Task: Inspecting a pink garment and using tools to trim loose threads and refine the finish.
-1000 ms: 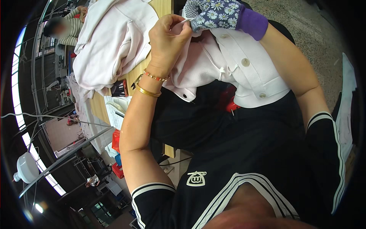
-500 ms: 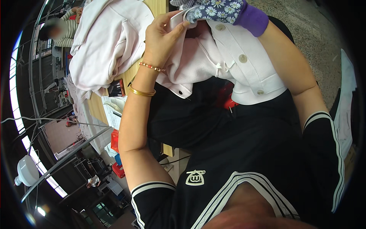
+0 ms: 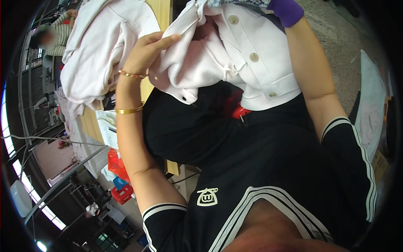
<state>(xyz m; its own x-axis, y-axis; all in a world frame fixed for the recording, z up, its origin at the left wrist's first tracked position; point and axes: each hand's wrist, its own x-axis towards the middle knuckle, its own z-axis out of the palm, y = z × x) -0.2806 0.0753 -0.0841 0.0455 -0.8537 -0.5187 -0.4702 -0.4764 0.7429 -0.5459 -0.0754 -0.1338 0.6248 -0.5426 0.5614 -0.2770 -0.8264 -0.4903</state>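
Note:
A pale pink knit cardigan (image 3: 268, 71) with large buttons lies across my lap, its front bunched up and turned partly inside out. My left hand (image 3: 147, 52) grips the raised cloth at its left, thumb on top and the other fingers mostly hidden behind. My right hand (image 3: 247, 3), in a floral glove with a purple cuff (image 3: 287, 11), is at the top edge beside the cardigan's far end. Most of that hand is cut off, so its fingers do not show. A small dark dot marks the cardigan's lower left corner.
More pale pink garments (image 3: 107, 50) are heaped on the wooden table (image 3: 161, 12) at the left. A red plastic bag (image 3: 117, 164) and a red basket (image 3: 122, 194) sit below it. Farther left, a person in a striped top (image 3: 61, 35) is at work. Pale cloth (image 3: 369, 96) hangs at the right.
My left hand has moved left and down, drawing the cardigan's edge outward. My gloved right hand has gone up, mostly out of the picture. The whole view has shifted slightly.

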